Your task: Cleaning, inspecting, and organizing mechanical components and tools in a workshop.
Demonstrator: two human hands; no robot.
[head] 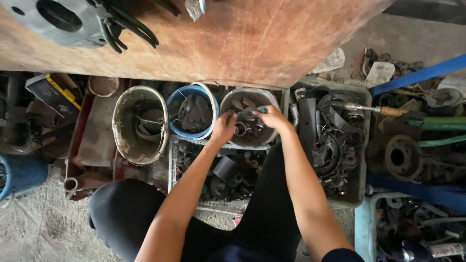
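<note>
Under worn wooden bench (252,39), both hands dug in grey parts bucket (232,99): right hand (272,118) pinched small green piece (262,110), left hand (223,127) grip unclear, blue bucket (175,99) left.

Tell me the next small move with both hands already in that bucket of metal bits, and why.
Probably lift the right hand clear of the grey bucket to inspect the small green-tipped piece it seems to pinch. The left hand is down among dark rings and fittings packed close together, so the piece is hard to judge in there.
</note>
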